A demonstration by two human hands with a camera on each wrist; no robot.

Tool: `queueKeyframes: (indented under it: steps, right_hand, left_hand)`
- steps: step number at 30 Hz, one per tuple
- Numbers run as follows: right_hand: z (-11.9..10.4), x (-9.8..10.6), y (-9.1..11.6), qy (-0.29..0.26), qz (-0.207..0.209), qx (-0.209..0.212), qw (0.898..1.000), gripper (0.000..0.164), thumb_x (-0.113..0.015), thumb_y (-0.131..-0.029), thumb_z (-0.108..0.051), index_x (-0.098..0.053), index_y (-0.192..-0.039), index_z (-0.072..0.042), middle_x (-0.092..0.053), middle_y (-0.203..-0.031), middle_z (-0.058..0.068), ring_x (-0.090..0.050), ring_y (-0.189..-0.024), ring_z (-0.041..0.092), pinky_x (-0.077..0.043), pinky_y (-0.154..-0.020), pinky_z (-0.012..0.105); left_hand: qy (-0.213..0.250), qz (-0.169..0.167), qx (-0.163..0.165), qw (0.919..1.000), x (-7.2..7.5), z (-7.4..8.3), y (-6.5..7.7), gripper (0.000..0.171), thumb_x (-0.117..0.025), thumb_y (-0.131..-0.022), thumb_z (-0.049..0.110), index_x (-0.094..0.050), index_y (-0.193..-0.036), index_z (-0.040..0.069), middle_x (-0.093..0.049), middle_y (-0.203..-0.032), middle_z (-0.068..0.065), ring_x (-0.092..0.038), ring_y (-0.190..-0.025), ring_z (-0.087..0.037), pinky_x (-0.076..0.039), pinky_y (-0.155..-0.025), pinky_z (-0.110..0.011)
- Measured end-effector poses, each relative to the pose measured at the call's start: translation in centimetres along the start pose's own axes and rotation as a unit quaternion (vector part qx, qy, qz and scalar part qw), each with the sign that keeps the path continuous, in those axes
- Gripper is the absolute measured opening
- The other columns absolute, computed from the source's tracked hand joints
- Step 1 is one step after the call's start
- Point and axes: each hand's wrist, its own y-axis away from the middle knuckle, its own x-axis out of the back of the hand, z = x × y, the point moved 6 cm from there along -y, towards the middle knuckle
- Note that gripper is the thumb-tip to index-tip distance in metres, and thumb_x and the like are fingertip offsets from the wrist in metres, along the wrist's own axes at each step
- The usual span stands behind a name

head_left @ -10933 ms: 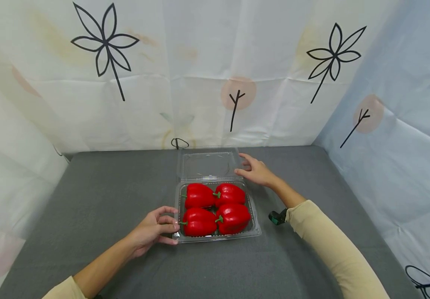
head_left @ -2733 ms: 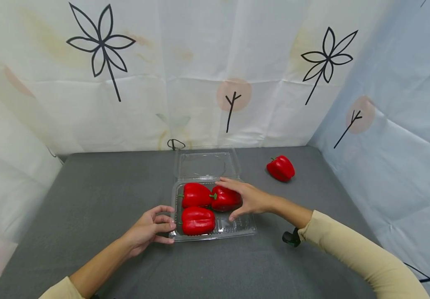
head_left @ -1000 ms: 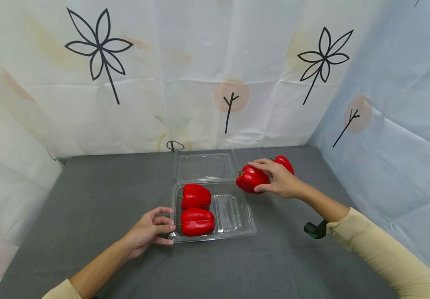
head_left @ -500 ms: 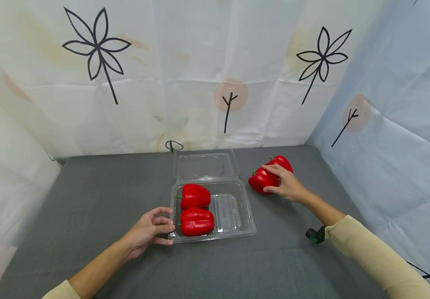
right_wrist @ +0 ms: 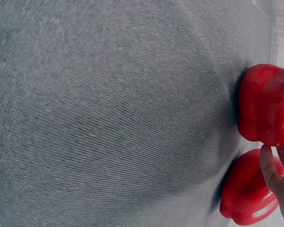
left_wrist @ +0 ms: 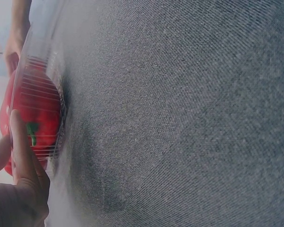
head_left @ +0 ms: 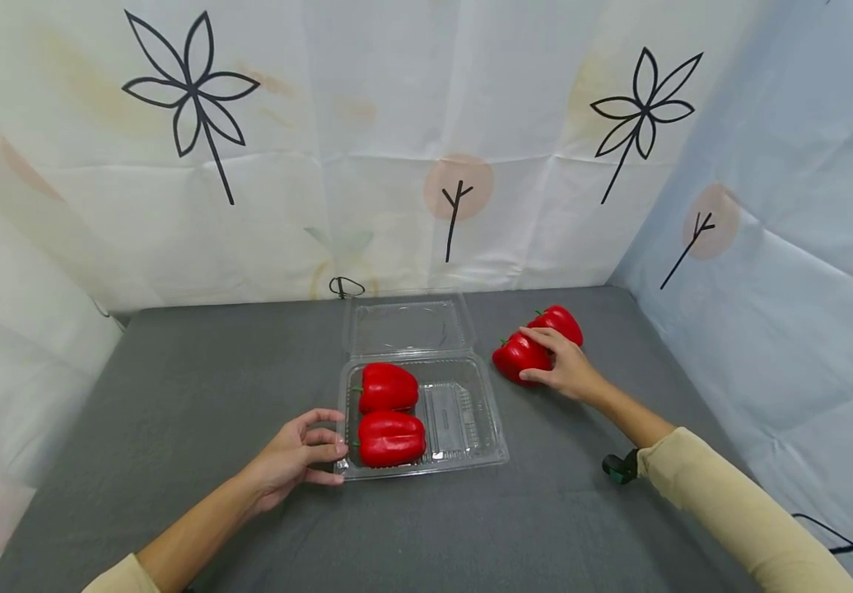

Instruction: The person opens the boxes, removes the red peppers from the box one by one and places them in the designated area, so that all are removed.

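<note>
A clear plastic clamshell container (head_left: 471, 412) lies with its lid (head_left: 412, 325) folded back. Two red bell peppers, a rear one (head_left: 388, 387) and a front one (head_left: 392, 439), sit in its left half. My left hand (head_left: 296, 457) holds the container's left edge; the left wrist view shows its fingers (left_wrist: 22, 146) on the outer wall and the thumb by the rim. To the right of the container, my right hand (head_left: 570, 366) grips a red bell pepper (head_left: 519, 358) on the table. Another red bell pepper (head_left: 560, 321) lies just behind it, partly hidden by the hand.
Grey cloth covers the table (head_left: 412, 543). A white patterned curtain (head_left: 397, 148) rises along the back edge and both sides. In the right wrist view, the second pepper (right_wrist: 248, 189) lies close beside the gripped one.
Two peppers have gone from the container's right half to the table on the right. My right hand carried the second one there and has stayed on it since half a second ago. The left hand kept its place.
</note>
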Motion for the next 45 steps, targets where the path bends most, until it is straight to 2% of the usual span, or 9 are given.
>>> queueKeyframes:
  steps: [6,12,20,26,30,36,40,45]
  right_hand:
    - [-0.8,0.8,-0.3,-0.005,-0.007,0.016,1.000,0.073,-0.084,-0.078,-0.007,-0.048,-0.141,0.005,-0.047,-0.137,0.027,-0.044,-0.125,0.043,-0.053,-0.090,0.062]
    - [-3.2,1.4,-1.1,-0.018,-0.022,0.018,0.999,0.083,-0.084,-0.079,-0.014,-0.041,-0.148,-0.001,-0.040,-0.151,0.022,-0.040,-0.133,0.039,-0.049,-0.097,0.062]
    - [-8.0,-1.0,-1.7,-0.043,-0.072,0.073,0.994,0.090,-0.086,-0.079,-0.021,-0.037,-0.152,-0.005,-0.041,-0.154,0.015,-0.049,-0.133,0.035,-0.043,-0.105,0.060]
    - [-11.2,-3.9,-1.8,-0.086,-0.151,0.094,0.980,0.093,-0.086,-0.079,-0.026,-0.034,-0.155,-0.010,-0.039,-0.156,0.010,-0.047,-0.136,0.032,-0.044,-0.105,0.060]
    - [-13.1,-6.0,-1.7,-0.107,-0.206,0.105,0.967,0.092,-0.085,-0.080,-0.028,-0.033,-0.155,-0.012,-0.039,-0.157,0.006,-0.048,-0.135,0.027,-0.047,-0.103,0.058]
    - [-15.7,-8.7,-1.7,-0.115,-0.280,0.131,0.944,0.087,-0.083,-0.082,-0.027,-0.036,-0.153,-0.009,-0.044,-0.153,0.009,-0.051,-0.133,0.027,-0.045,-0.107,0.052]
    - [-16.9,-9.9,-1.7,-0.106,-0.305,0.145,0.935,0.084,-0.083,-0.083,-0.028,-0.039,-0.151,-0.008,-0.049,-0.149,0.009,-0.053,-0.131,0.022,-0.047,-0.106,0.045]
    - [-17.8,-10.6,-1.9,-0.094,-0.315,0.152,0.932,0.080,-0.083,-0.083,-0.027,-0.043,-0.150,-0.008,-0.053,-0.145,0.007,-0.055,-0.129,0.019,-0.049,-0.105,0.043]
  left_hand:
    - [-0.004,-0.001,-0.004,1.0000,-0.1,0.1,0.1,0.061,-0.071,-0.091,0.004,-0.036,-0.140,-0.001,-0.062,-0.097,-0.007,-0.064,-0.090,-0.022,-0.061,-0.078,-0.048]
    - [-0.007,0.000,-0.007,0.9999,0.0,0.2,0.1,0.061,-0.071,-0.091,0.004,-0.036,-0.140,-0.001,-0.062,-0.097,-0.007,-0.063,-0.090,-0.022,-0.061,-0.079,-0.048]
    - [-0.007,0.001,-0.007,0.9999,-0.1,0.2,0.2,0.061,-0.072,-0.091,0.005,-0.036,-0.139,-0.002,-0.062,-0.097,-0.007,-0.063,-0.090,-0.022,-0.061,-0.079,-0.048]
    - [-0.003,-0.003,-0.013,0.9999,0.0,0.1,0.3,0.059,-0.072,-0.091,0.005,-0.037,-0.138,-0.001,-0.062,-0.096,-0.006,-0.063,-0.090,-0.021,-0.061,-0.079,-0.048]
    - [-0.001,-0.010,-0.023,0.9997,0.0,0.0,0.4,0.059,-0.071,-0.091,0.003,-0.036,-0.138,-0.003,-0.062,-0.095,-0.005,-0.064,-0.089,-0.020,-0.061,-0.079,-0.047]
    - [0.004,-0.009,-0.024,0.9997,0.1,-0.1,0.4,0.059,-0.071,-0.091,0.003,-0.037,-0.138,-0.002,-0.062,-0.094,-0.005,-0.064,-0.089,-0.020,-0.062,-0.078,-0.047]
    - [0.004,-0.004,-0.020,0.9998,0.1,-0.2,0.2,0.058,-0.070,-0.092,0.004,-0.037,-0.138,-0.001,-0.062,-0.095,-0.006,-0.063,-0.089,-0.021,-0.062,-0.078,-0.047]
    - [0.004,0.000,-0.017,0.9998,0.2,-0.4,0.0,0.057,-0.070,-0.092,0.004,-0.038,-0.138,0.000,-0.062,-0.096,-0.007,-0.063,-0.088,-0.021,-0.062,-0.077,-0.047]
